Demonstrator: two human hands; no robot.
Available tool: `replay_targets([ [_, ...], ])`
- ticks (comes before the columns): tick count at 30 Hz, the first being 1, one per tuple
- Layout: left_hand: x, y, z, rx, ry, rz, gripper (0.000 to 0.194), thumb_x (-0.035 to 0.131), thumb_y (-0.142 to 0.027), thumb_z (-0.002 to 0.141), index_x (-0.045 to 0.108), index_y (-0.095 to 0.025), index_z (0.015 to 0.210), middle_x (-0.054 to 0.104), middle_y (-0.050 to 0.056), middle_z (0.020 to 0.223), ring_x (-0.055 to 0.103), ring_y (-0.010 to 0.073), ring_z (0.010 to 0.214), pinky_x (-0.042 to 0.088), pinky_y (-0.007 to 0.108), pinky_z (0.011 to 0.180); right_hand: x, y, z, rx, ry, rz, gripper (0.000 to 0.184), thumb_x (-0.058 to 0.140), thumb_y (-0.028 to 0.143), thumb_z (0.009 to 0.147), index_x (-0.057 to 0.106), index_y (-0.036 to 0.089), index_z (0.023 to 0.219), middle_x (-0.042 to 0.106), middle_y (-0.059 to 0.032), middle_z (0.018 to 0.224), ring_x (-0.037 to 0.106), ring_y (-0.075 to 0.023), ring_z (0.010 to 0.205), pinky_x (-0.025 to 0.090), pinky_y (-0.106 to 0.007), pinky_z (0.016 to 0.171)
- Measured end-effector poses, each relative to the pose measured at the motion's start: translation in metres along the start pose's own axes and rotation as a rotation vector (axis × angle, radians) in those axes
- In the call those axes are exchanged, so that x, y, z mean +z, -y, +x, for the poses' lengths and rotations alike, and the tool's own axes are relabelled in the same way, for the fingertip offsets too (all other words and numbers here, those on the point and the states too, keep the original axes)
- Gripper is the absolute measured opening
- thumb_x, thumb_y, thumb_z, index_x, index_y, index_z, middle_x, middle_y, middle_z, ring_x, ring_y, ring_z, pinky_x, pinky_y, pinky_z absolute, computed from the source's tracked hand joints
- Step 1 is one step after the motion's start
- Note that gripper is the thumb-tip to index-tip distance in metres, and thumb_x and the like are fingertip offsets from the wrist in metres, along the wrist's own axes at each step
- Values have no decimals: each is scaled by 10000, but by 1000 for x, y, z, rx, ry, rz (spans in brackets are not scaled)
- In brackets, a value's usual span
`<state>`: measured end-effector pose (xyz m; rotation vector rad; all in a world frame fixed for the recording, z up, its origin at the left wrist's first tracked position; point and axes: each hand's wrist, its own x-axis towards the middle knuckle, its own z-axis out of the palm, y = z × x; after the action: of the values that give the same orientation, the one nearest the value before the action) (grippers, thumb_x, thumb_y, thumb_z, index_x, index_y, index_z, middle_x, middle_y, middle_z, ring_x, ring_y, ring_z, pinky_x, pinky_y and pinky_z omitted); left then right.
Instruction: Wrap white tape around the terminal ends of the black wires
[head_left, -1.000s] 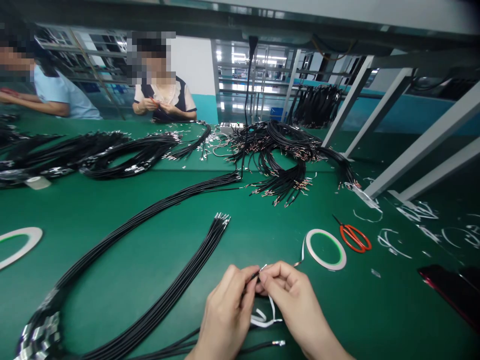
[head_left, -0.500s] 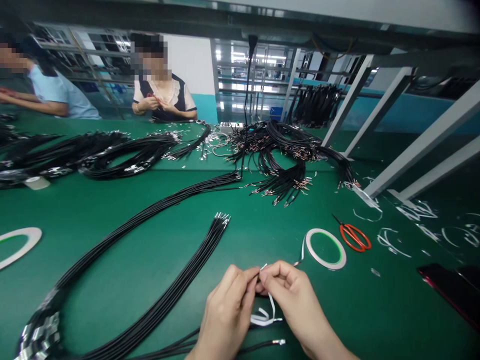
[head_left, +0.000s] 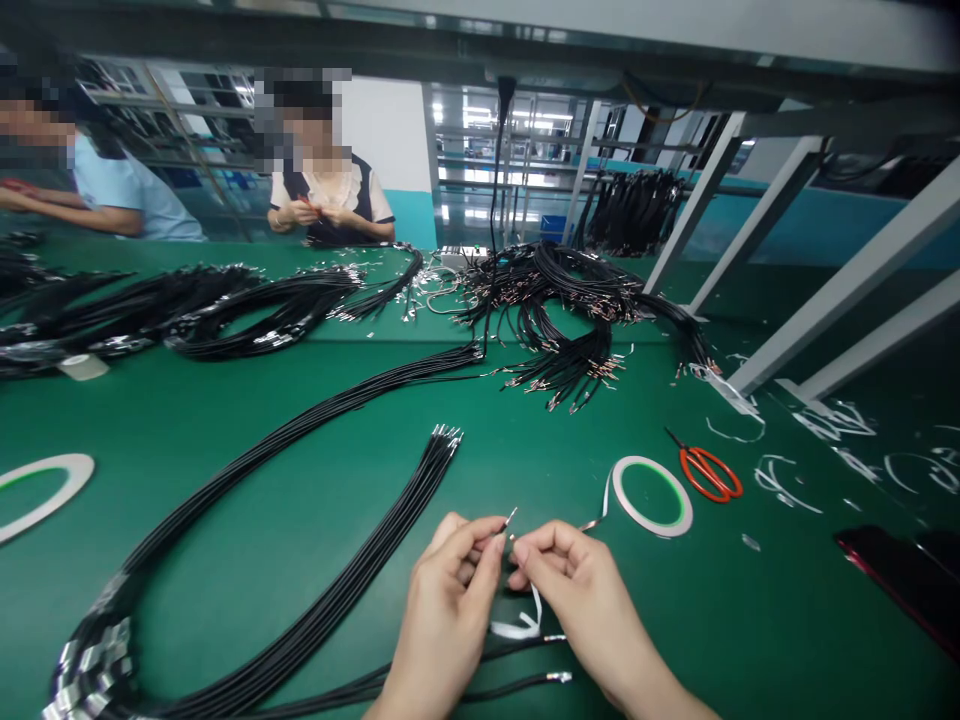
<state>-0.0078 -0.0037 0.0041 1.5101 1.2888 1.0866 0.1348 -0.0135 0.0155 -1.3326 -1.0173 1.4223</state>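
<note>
Head view: two hands work above the green desk [head_left: 555,430]. The left hand [head_left: 448,590] has its fingers closed on one thin cable [head_left: 508,523], metal tip up; the right hand [head_left: 581,580], just beside it, has its fingers closed on one white strip [head_left: 535,608]. Two loose cable ends [head_left: 556,678] lie below. One curved cable bundle [head_left: 330,590] lies to the left. Of two tape rolls, the right roll [head_left: 616,496] shows whole, near one pair of scissors [head_left: 711,475]; the left roll [head_left: 81,472] is cut by the frame edge. Bare desk separates the bundle's tips from the right roll.
</note>
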Motion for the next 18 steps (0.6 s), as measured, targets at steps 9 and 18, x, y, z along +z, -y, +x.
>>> replay_targets([
  [9,2,1,-3,193,-17,182,234,527,-205,881,590,-223,1106,577,26,888,640,134,765,540,224,664,0,4,-2,-72,-10,54,207,671,345,799,647,143,763,673,-53,769,617,-149,662,469,-247,652],
  [18,1,6,-6,386,-30,305,238,522,-120,879,543,-215,1097,559,22,847,616,120,719,516,204,619,0,3,-2,-43,-21,7,240,650,369,813,644,133,766,646,-35,664,578,-140,615,436,-242,609],
])
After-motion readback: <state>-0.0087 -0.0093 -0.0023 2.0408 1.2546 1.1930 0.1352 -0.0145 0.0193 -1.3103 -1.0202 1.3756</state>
